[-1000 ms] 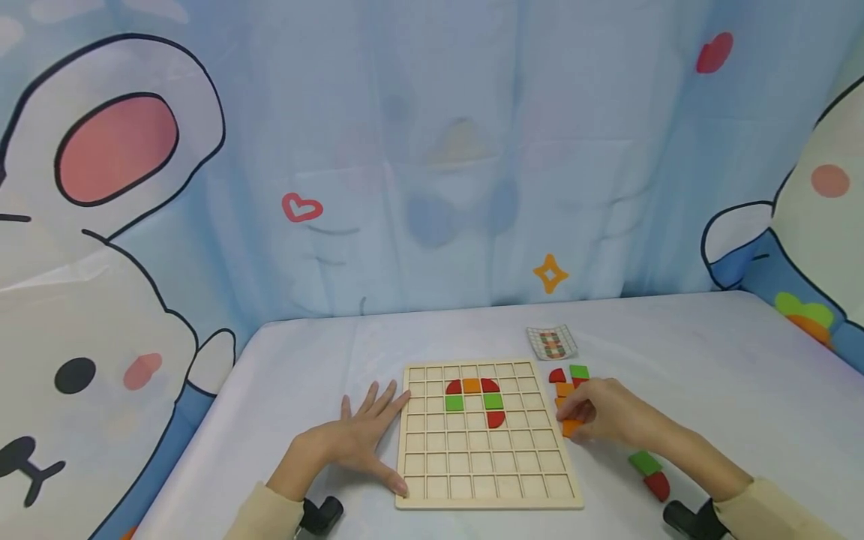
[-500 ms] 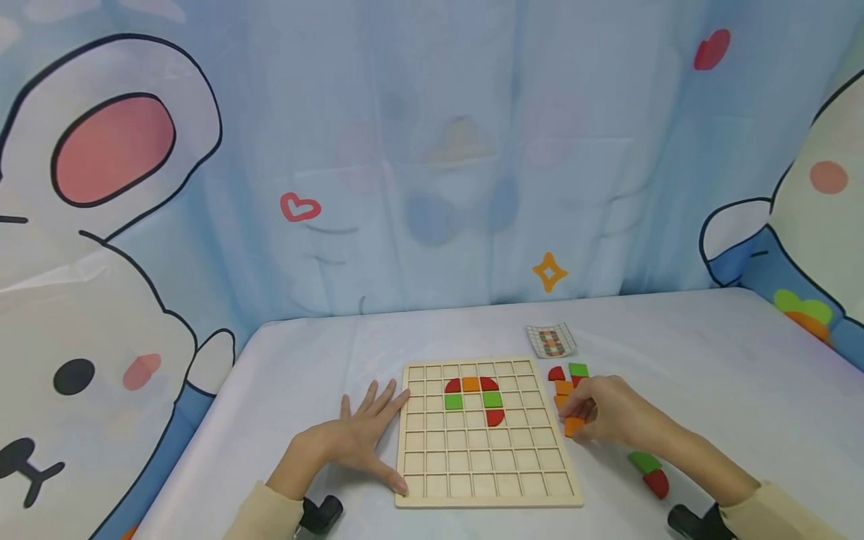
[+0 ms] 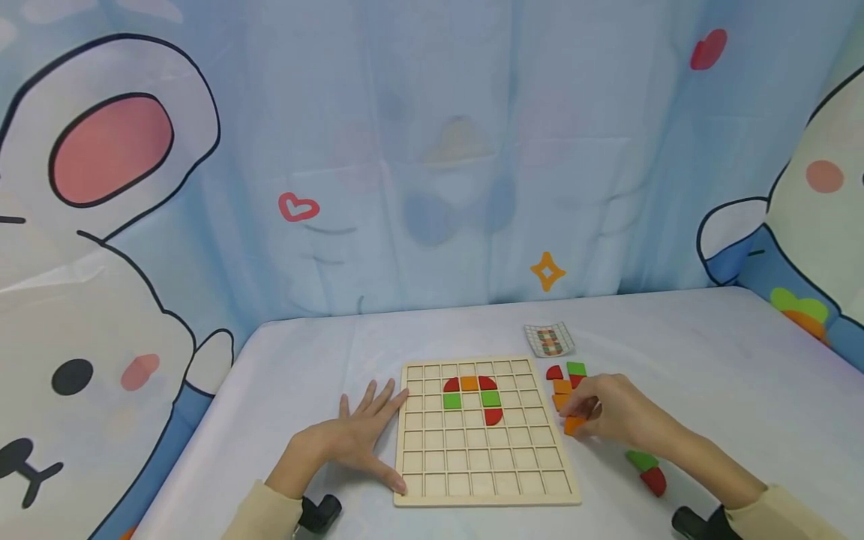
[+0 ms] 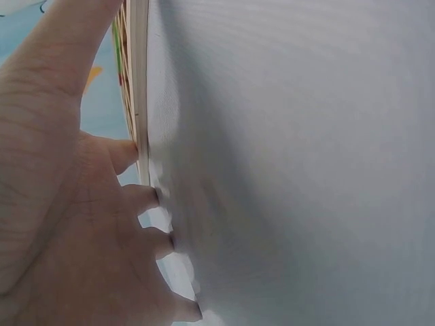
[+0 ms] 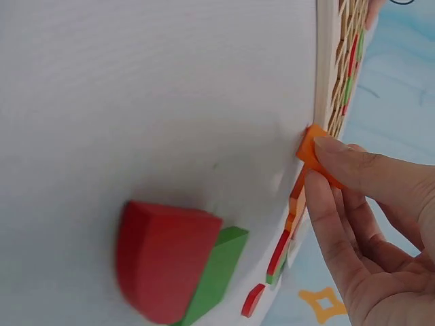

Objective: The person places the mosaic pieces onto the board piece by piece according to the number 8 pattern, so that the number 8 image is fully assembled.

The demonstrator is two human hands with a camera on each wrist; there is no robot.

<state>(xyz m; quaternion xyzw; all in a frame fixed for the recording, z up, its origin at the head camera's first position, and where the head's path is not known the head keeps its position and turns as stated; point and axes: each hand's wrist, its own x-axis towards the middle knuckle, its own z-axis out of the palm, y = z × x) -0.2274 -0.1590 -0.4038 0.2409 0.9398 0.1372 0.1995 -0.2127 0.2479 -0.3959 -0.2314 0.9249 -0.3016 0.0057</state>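
Spread left hand (image 3: 358, 437) touches the gridded board (image 3: 487, 501); right hand (image 3: 613, 409) pinches an orange tile (image 5: 310, 149) a loose grip could drop.

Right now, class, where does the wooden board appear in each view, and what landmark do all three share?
Head: the wooden board lies below centre, between the left hand and right hand.
Left wrist: seen edge-on, upper left.
Right wrist: seen edge-on, upper right.
Shared landmark: the white tablecloth.

Curtained-off tabletop spot, blue cartoon-print curtain (image 3: 445, 180) behind, white-covered table (image 3: 702, 367) before it (room type unclear)
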